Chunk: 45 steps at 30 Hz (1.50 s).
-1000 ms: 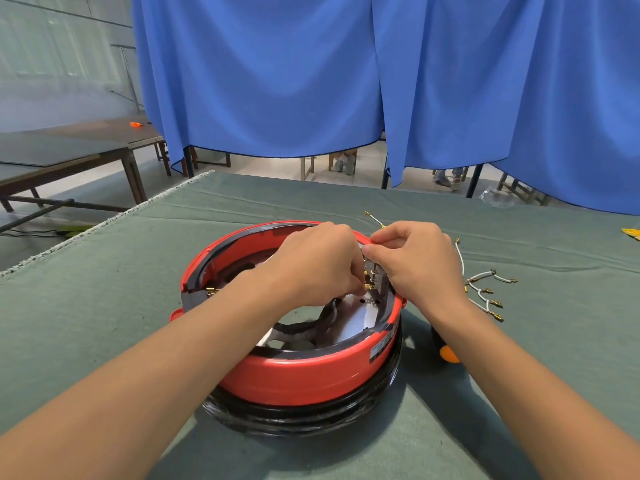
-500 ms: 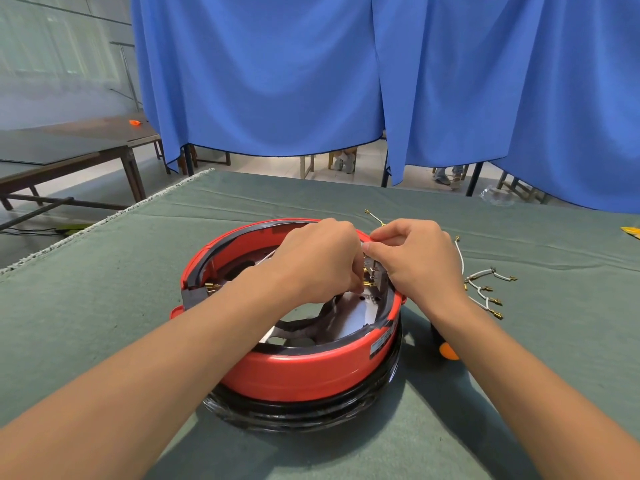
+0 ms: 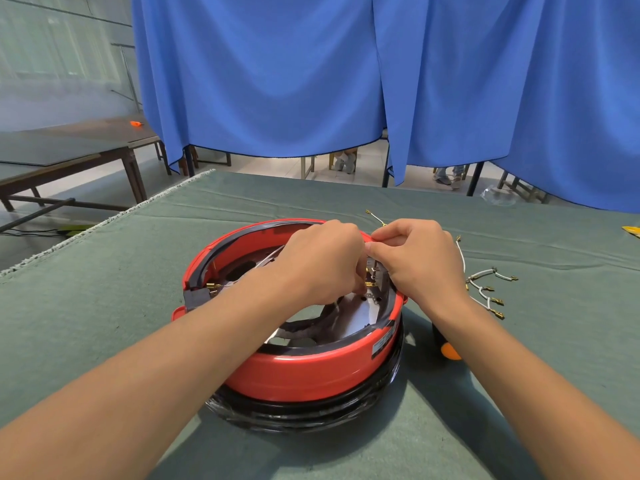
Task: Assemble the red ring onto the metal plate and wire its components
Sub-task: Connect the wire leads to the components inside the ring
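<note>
The red ring sits on a black base in the middle of the green table, with the shiny metal plate showing inside it. Both hands work at the ring's far right rim. My left hand reaches down inside with curled fingers at the brass terminals; what it pinches is hidden. My right hand pinches a thin white wire at the rim, beside a small metal component.
Loose white wires with brass terminals lie on the table cloth right of the ring. An orange-tipped tool lies under my right forearm. Blue curtains hang behind; a wooden table stands at the left.
Both hands stay at the same spot on the rim; only small finger shifts show. The ring has not moved.
</note>
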Each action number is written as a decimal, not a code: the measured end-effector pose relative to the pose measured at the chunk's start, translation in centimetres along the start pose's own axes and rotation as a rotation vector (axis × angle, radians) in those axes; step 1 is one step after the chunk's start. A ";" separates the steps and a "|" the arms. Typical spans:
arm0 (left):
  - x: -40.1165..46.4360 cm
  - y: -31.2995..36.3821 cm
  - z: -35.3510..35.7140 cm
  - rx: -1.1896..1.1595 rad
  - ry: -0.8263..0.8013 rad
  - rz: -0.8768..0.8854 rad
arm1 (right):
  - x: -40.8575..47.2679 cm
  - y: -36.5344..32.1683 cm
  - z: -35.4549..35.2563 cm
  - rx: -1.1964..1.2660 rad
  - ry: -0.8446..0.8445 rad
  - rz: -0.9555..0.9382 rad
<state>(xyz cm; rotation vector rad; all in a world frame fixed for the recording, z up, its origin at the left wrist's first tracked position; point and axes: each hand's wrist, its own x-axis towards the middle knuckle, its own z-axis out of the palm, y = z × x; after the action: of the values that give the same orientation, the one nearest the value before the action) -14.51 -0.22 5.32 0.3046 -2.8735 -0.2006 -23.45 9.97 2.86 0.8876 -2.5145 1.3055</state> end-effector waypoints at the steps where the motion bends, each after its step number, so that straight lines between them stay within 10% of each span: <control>1: 0.0 0.0 0.0 0.000 0.002 0.003 | 0.0 0.0 0.0 -0.001 -0.001 0.000; 21: -0.1 -0.6 0.3 -0.258 -0.111 -0.013 | -0.1 -0.4 -0.1 0.002 -0.005 0.035; 45: -0.9 0.4 0.6 -0.050 -0.003 -0.045 | -0.3 -0.7 -0.3 -0.042 -0.010 0.014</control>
<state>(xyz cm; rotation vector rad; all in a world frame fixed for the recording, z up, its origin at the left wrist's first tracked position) -13.88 0.44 4.56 0.3598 -2.8610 -0.2806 -22.87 10.07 3.39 0.8708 -2.5503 1.2502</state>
